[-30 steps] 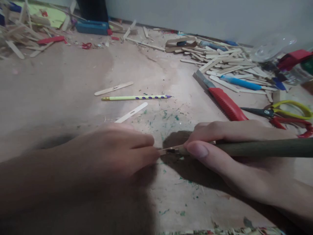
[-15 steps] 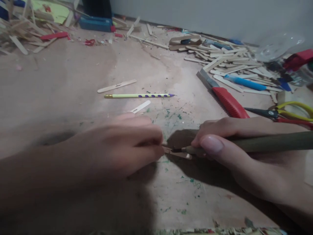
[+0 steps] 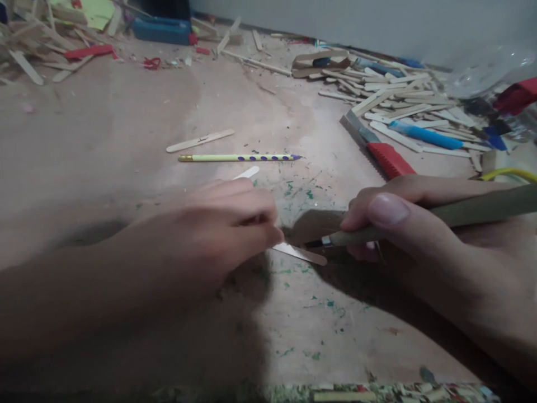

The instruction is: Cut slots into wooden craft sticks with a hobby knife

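My left hand (image 3: 226,235) is closed on a wooden craft stick (image 3: 300,254), whose free end sticks out to the right, low over the table. In my right hand (image 3: 415,229) is a carving tool (image 3: 356,236) with a thick wooden handle, a metal collar and a dark tip. That tip is close to the stick; whether they touch I cannot tell. Beyond my left hand lie another pale stick (image 3: 248,173), partly covered by the hand, a yellow pencil with purple spots (image 3: 226,158) and a craft stick with a cut in it (image 3: 200,141).
A red-handled saw (image 3: 388,159) lies beyond my right hand, beside a heap of craft sticks (image 3: 403,101) and a blue pen (image 3: 425,135). Yellow scissor handles (image 3: 509,174) show at the right. More sticks (image 3: 27,67) and a blue block (image 3: 161,31) are at the back left.
My right hand has drawn the tool up and to the right, its tip backing off from the stick. More of the stick shows beside my left fingers. The view has shifted slightly.
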{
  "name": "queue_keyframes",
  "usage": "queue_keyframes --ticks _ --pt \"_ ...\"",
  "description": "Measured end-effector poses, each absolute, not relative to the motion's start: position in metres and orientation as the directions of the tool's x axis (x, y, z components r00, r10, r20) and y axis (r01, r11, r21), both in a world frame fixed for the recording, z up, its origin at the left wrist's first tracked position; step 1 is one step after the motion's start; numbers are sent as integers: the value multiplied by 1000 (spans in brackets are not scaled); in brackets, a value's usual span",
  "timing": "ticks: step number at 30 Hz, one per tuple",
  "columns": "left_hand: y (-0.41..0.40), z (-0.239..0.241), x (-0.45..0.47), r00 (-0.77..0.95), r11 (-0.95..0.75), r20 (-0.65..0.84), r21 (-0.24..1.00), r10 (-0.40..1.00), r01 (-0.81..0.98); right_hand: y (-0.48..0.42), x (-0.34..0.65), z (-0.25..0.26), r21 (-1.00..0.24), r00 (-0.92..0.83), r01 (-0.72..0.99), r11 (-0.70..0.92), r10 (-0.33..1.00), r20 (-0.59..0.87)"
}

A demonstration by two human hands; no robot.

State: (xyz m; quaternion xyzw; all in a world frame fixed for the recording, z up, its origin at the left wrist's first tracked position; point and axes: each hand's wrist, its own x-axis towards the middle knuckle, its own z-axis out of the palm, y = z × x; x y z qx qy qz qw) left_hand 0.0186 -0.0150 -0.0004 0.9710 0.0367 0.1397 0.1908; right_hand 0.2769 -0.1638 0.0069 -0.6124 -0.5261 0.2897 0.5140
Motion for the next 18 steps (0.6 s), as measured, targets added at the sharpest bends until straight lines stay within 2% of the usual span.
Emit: queue_keyframes --ticks 9,18 --pt "-19 -1 20 949 -904 264 426 174 47 -157 279 6 -958 236 286 13 968 84" --pt "-24 3 16 960 -878 221 476 173 48 -160 280 9 -942 251 328 62 956 151"
